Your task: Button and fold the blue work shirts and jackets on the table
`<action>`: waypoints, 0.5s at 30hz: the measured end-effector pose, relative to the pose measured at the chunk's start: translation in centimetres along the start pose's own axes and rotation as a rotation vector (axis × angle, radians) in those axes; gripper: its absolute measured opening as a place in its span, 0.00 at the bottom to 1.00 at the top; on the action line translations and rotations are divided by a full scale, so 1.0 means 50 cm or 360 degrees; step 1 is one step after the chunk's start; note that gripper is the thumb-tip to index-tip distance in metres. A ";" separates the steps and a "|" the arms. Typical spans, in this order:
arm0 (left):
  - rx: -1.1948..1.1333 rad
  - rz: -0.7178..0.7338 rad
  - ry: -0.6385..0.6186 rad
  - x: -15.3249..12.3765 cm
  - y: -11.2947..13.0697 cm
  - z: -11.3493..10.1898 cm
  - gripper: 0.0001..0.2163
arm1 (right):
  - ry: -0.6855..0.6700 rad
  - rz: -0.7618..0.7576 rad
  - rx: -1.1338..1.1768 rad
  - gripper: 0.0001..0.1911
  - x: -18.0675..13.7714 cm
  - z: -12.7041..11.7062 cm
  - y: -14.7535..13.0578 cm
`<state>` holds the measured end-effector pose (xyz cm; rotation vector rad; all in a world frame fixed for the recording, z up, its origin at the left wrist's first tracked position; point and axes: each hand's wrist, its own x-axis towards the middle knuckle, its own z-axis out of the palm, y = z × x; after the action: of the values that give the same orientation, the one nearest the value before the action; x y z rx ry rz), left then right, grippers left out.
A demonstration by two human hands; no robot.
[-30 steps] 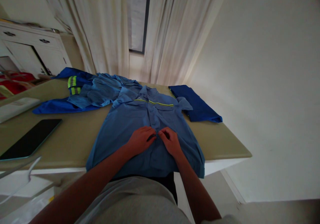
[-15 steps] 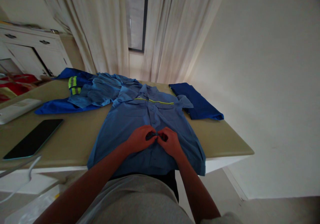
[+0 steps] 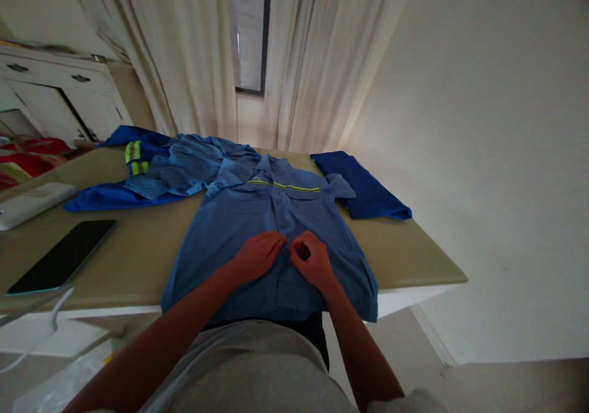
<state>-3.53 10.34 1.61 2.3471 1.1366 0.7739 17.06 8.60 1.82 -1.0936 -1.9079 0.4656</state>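
A light blue work shirt with a yellow-green stripe across the chest lies face up on the beige table, its hem hanging over the near edge. My left hand and my right hand meet on the shirt's front placket, at its middle. Both have their fingers curled and pinch the cloth of the placket. The fingertips nearly touch each other.
More blue clothes with reflective bands lie piled at the back left. A folded dark blue garment sits at the back right. A dark tablet lies at the left. White drawers and curtains stand behind.
Both hands stay on the placket. They drew tight together half a second ago, and now the left fingers lie flatter while the right stays curled.
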 end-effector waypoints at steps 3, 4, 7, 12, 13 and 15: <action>0.0040 -0.0053 0.0054 -0.024 0.001 -0.004 0.17 | 0.0048 -0.0008 0.0005 0.03 -0.013 -0.016 -0.013; 0.0091 -0.0054 0.0047 -0.041 0.003 -0.006 0.17 | 0.0007 -0.0027 -0.0004 0.03 -0.025 -0.023 -0.019; 0.0327 0.0040 -0.0060 -0.110 0.011 -0.010 0.23 | -0.0356 -0.0186 -0.0124 0.17 -0.077 -0.042 -0.032; 0.0699 0.0191 -0.0135 -0.197 0.011 0.009 0.34 | -0.0546 -0.0372 -0.0374 0.16 -0.151 -0.048 -0.022; 0.0741 0.0200 -0.0124 -0.202 0.010 0.014 0.35 | -0.0522 -0.0386 -0.0333 0.12 -0.155 -0.047 -0.019; 0.0783 0.0205 -0.0113 -0.204 0.011 0.019 0.36 | -0.0490 -0.0399 -0.0187 0.11 -0.155 -0.048 -0.021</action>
<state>-7.83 1.71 -1.83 2.8476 1.2676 0.4839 20.36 1.36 -0.01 -0.8764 -2.3334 0.4010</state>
